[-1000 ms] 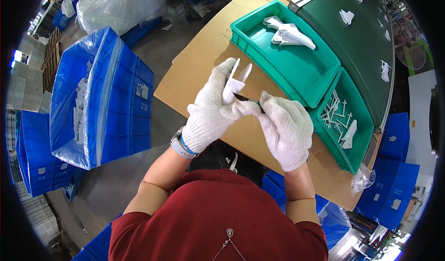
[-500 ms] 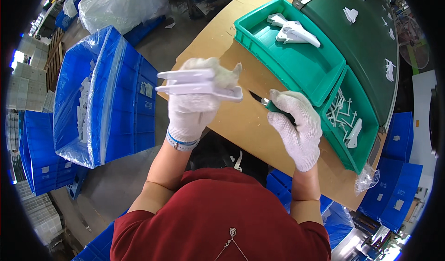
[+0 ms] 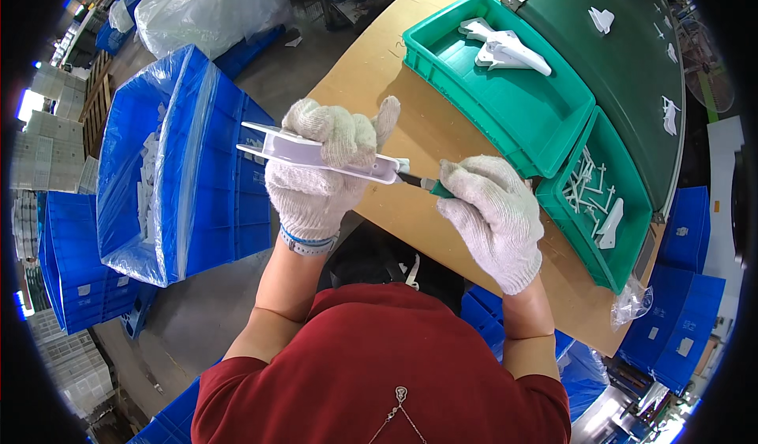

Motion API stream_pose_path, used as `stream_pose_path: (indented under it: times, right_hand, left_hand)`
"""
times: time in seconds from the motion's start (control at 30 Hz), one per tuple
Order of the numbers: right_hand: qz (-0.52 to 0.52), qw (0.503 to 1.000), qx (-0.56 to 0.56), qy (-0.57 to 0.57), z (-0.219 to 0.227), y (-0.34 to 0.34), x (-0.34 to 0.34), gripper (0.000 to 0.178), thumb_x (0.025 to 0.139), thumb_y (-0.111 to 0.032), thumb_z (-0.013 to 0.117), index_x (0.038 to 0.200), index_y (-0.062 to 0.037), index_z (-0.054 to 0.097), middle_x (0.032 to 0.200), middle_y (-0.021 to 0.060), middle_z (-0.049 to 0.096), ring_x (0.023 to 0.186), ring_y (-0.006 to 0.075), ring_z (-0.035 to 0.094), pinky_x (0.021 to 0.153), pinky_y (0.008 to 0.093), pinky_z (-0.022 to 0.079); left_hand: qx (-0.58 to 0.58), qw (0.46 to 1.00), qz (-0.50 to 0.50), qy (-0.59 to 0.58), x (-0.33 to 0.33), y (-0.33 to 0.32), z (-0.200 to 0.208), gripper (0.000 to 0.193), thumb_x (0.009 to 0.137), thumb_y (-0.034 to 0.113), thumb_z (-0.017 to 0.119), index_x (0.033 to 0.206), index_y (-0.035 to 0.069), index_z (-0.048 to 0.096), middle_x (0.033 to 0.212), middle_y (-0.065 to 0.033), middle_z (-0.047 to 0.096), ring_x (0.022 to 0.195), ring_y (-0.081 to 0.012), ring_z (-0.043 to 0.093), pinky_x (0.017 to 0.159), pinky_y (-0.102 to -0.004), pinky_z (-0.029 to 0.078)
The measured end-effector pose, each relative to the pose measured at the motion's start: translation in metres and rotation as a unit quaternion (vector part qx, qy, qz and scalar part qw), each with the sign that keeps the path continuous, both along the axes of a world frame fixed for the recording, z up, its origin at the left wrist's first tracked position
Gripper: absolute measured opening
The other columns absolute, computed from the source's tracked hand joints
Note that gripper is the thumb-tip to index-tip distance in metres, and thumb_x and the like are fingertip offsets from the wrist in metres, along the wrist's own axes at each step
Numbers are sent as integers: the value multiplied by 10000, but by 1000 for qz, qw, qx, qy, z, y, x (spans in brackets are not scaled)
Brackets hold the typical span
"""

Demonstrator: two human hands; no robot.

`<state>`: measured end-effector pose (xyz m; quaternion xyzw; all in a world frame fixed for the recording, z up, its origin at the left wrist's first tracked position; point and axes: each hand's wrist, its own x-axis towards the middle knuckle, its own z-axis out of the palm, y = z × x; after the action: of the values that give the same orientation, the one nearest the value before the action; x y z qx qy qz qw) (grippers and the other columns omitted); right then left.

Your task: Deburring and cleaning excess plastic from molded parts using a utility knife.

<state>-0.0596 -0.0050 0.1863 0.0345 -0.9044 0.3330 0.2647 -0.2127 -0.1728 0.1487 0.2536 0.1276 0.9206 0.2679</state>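
My gloved left hand (image 3: 328, 152) grips a long white plastic part (image 3: 308, 153) with two prongs at its left end. In my gloved right hand (image 3: 497, 219) is a small knife (image 3: 430, 185) with a green handle. Its dark blade meets the right end of the white part, though the exact contact is too small to make out. Both hands are above the brown cardboard-covered table (image 3: 426, 239).
Beyond my right hand, a green tray (image 3: 545, 140) holds white parts (image 3: 509, 49). A second green tray (image 3: 604, 266) contains thin white sticks (image 3: 588, 183). A dark green conveyor (image 3: 600, 57) carries white pieces. At left stands a plastic-lined blue bin (image 3: 217, 207).
My left hand has turned the white part and shifted it slightly left. The knife in my right hand has moved left, from apart to its right end.
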Motion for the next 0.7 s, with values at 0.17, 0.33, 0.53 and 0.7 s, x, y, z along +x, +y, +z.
stream_pose_path:
  times: [0.17, 0.33, 0.53, 0.7]
  right_hand:
    - [-42, 997, -57, 16, -13, 14, -8, 307, 777, -55, 819, 1065, -10, 722, 1018, 146, 720, 943, 317, 693, 811, 383, 561]
    - [-36, 996, -75, 38, -2, 15, -3, 326, 778, -55, 826, 1078, 13, 719, 1017, 144, 725, 934, 313, 693, 823, 387, 561]
    - [-43, 997, -29, 60, -1, 10, -3, 369, 746, -125, 873, 1071, -24, 730, 972, 129, 712, 885, 310, 693, 747, 379, 565]
    - [-35, 995, 40, 81, -1, 6, -9, 405, 706, -175, 900, 1051, -62, 720, 942, 103, 692, 837, 297, 685, 703, 389, 558]
  left_hand:
    - [36, 994, -83, 67, 10, -1, 11, 144, 930, 265, 666, 1019, 159, 624, 813, -2, 604, 741, -183, 524, 1237, -549, 212]
    - [-43, 996, -62, -42, 0, 1, 4, 779, 849, 138, 747, 1511, 50, 345, 1164, -102, 627, 1064, -285, 647, 1172, -631, 338]
    - [-112, 976, -72, -170, 0, 3, -8, 421, 1001, 154, 659, 1338, 56, 428, 1180, -183, 657, 1093, -398, 703, 972, -557, 598]
    - [-138, 973, -50, -175, 3, 6, -11, 355, 1029, 212, 625, 1290, 38, 458, 1125, -177, 678, 1057, -391, 718, 847, -502, 638]
